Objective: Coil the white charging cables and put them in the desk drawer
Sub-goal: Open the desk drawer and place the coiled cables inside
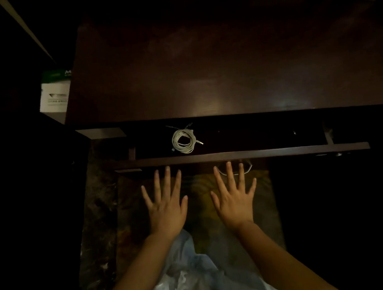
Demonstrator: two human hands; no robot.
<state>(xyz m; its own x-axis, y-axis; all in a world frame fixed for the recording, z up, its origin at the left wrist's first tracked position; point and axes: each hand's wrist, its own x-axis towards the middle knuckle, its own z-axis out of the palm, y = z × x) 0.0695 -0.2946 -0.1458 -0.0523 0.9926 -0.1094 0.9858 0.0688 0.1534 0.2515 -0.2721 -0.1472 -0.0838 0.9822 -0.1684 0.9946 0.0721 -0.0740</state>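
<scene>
Closing the desk drawer (232, 155) appears the step in hand. Head view: coiled white charging cables (183, 141) lie inside at 12 o'clock of the left hand (166, 206). Left and right hand (234, 199) flat, fingers spread, empty, fingertips at the drawer front. Recommend even two-handed push, cable ends clear.
</scene>
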